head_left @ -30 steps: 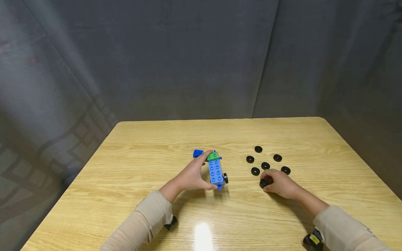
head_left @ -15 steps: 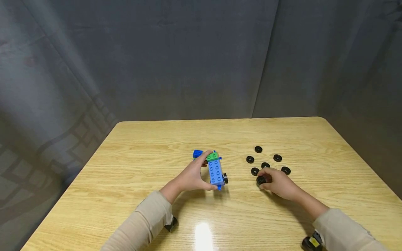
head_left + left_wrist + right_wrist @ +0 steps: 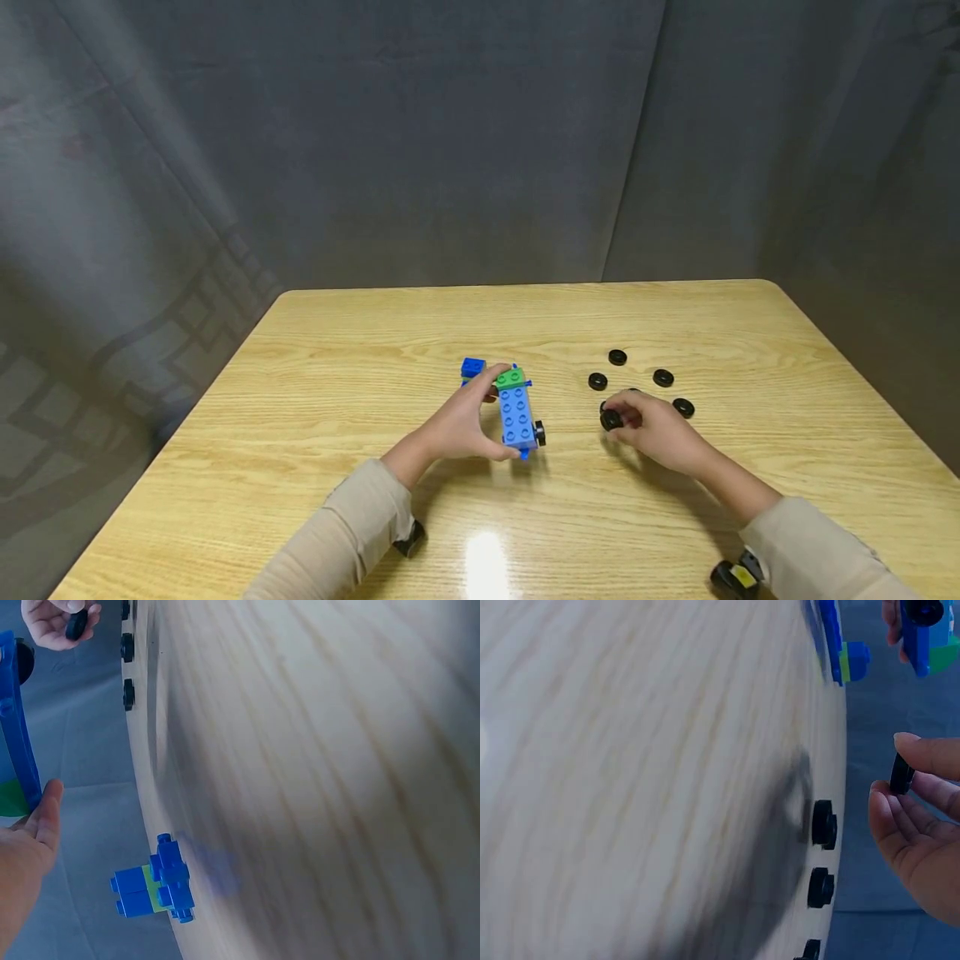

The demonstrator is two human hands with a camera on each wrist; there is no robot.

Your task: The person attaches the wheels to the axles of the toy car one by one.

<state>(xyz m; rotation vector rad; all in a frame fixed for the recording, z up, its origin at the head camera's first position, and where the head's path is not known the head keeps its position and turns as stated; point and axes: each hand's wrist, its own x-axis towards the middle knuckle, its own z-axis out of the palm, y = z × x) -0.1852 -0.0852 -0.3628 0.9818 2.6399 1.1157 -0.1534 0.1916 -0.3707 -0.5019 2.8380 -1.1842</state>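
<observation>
My left hand (image 3: 457,423) grips a toy car body (image 3: 517,417) of blue and green building blocks by its two ends, thumb at the near end, above the table. One black wheel (image 3: 540,433) sits on its right side near the front. To the right, my right hand (image 3: 663,429) pinches a loose black wheel (image 3: 611,420) between thumb and fingers. The right wrist view shows that held wheel (image 3: 901,774) on edge, off the table. Behind my left hand stands a small blue block piece (image 3: 472,367), with a light green layer in the left wrist view.
Several loose black wheels lie on the wooden table (image 3: 337,358) around my right hand, among them a far wheel (image 3: 617,357) and a right-hand wheel (image 3: 683,407). Some are partly hidden by my fingers. A grey curtain (image 3: 450,167) hangs behind the table.
My right hand has lifted the wheel off the table and moved it left towards the car body. My left hand and the car body have shifted only slightly.
</observation>
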